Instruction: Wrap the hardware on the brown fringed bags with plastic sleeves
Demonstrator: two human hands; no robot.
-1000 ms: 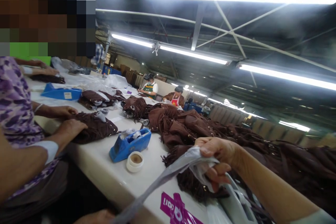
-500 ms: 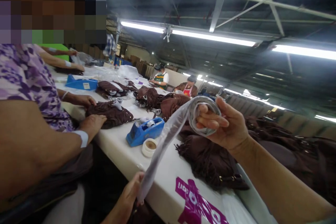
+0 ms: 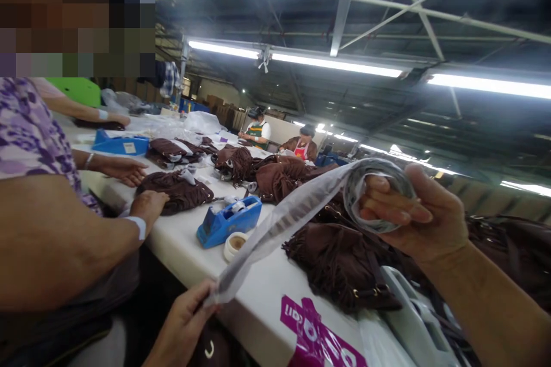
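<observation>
My right hand (image 3: pixel 413 212) holds a roll of translucent plastic strip (image 3: pixel 350 195), its fingers pushed through the core and the thumb on the outer edge. From the roll a length of strip runs down and left across the view. My left hand (image 3: pixel 187 315) pinches the free end at the table's front edge. Below the strip lies a dark brown fringed bag (image 3: pixel 340 258) with gold-coloured rings. Close to the strip's lower part stand a small roll of tape (image 3: pixel 236 243) and a blue tape dispenser (image 3: pixel 230 221).
At my left a co-worker in a purple-patterned top rests a hand on another brown bag (image 3: pixel 176 192). More bags (image 3: pixel 279 178) and a second blue dispenser (image 3: pixel 120 143) lie along the white table (image 3: pixel 181 246). Purple printed tape (image 3: pixel 318 332) marks its near edge. Two people work farther back.
My right hand has moved right with the roll, and my left hand has moved left and slightly up, so the strip stretches longer. The co-worker's far hand has come off the bag.
</observation>
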